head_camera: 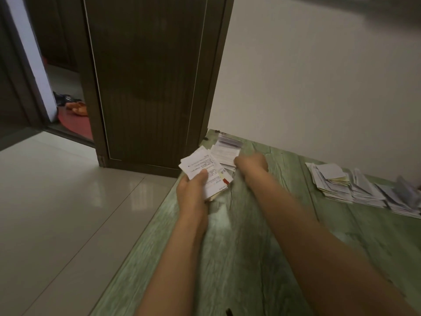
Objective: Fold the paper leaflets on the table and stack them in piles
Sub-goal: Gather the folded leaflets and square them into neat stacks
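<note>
The left hand has its grip pinched on a wad of leaflets, thumb on top, over the table edge. The right hand is blurred beside a far-corner pile, so I cannot tell its grip. More piles lie along the wall.

Printed leaflet bundle held aloft, loose pile behind, overlapping piles far right

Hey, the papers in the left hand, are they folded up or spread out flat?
Folded, it seems: the left hand grips a thick bundle of leaflets, small printed rectangles with layered edges, not open sheets.
</note>
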